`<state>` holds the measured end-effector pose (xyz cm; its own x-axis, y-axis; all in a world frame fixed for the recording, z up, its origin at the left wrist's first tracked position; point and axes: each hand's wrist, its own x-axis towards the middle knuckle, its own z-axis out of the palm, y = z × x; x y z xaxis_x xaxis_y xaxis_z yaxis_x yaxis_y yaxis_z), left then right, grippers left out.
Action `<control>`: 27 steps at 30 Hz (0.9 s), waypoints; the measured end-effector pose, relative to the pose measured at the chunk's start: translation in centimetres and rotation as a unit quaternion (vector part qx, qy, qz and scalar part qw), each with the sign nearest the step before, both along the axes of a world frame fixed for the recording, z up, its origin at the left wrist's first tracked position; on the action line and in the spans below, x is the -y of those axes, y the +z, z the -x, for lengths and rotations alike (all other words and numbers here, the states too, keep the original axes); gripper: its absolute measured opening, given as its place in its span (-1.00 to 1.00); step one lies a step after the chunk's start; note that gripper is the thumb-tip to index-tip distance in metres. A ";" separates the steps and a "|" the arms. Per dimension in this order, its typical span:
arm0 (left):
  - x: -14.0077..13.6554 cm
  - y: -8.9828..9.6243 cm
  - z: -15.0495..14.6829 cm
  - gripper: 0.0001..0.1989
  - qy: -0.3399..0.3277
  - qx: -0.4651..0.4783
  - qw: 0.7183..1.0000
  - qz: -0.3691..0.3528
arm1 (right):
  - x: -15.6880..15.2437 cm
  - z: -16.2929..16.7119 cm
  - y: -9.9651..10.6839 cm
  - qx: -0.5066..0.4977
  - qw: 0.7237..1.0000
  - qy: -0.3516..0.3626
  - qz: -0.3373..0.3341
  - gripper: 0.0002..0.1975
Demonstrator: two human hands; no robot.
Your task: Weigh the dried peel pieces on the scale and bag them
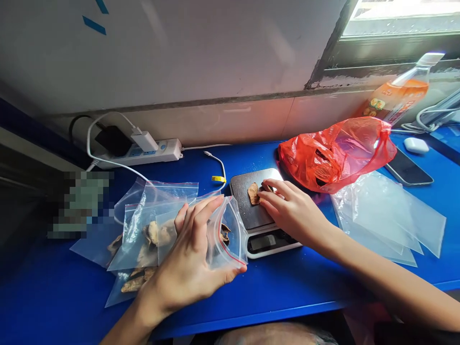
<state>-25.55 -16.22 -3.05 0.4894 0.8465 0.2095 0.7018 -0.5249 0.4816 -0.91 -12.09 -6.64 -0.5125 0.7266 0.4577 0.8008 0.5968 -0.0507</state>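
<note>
My left hand [190, 254] grips a clear zip-lock bag [234, 232] with a red seal line, its mouth spread between thumb and fingers and facing right. A dark-edged dried piece shows inside it. Over the steel platform of a small kitchen scale [247, 218], my right hand [293, 206] has its fingertips closed on dried brown slices [253, 193], partly hidden by the fingers. The scale's display [266, 243] is too dim to read. Beside and under my left hand lie several filled zip-lock bags [134, 235] holding similar dried slices.
A red plastic bag [334, 153] sits behind the right forearm, near flat clear bags [391, 220]. Further right are a phone [409, 166], a white earbud case [416, 145] and an orange drink bottle [402, 93]. A power strip [168, 150] with cables runs along the wall.
</note>
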 end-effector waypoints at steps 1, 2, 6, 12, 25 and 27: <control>0.0 0.0 -0.1 -0.02 0.000 -0.002 1.000 0.006 | -0.1 0.0 0.0 0.012 1.000 0.007 0.001 -0.79; -0.1 0.0 -0.1 -0.02 0.000 -0.003 1.000 0.010 | -0.3 0.0 0.1 0.023 1.000 0.016 0.005 -0.79; -0.2 0.0 -0.2 -0.02 -0.002 -0.008 1.000 0.014 | -1.3 0.0 0.9 0.059 0.996 0.058 0.021 -0.81; -0.3 0.0 -0.2 -0.01 -0.002 -0.008 1.000 0.006 | -2.0 0.2 1.1 0.045 0.996 0.073 0.012 -0.84; -0.5 -0.1 -0.2 -0.03 -0.007 0.002 1.000 0.002 | -3.1 0.6 1.9 0.083 0.989 0.112 0.044 -0.85; -0.5 0.0 -0.3 -0.03 -0.006 -0.001 1.000 0.005 | -3.0 0.2 1.9 0.046 0.987 0.142 0.064 -0.84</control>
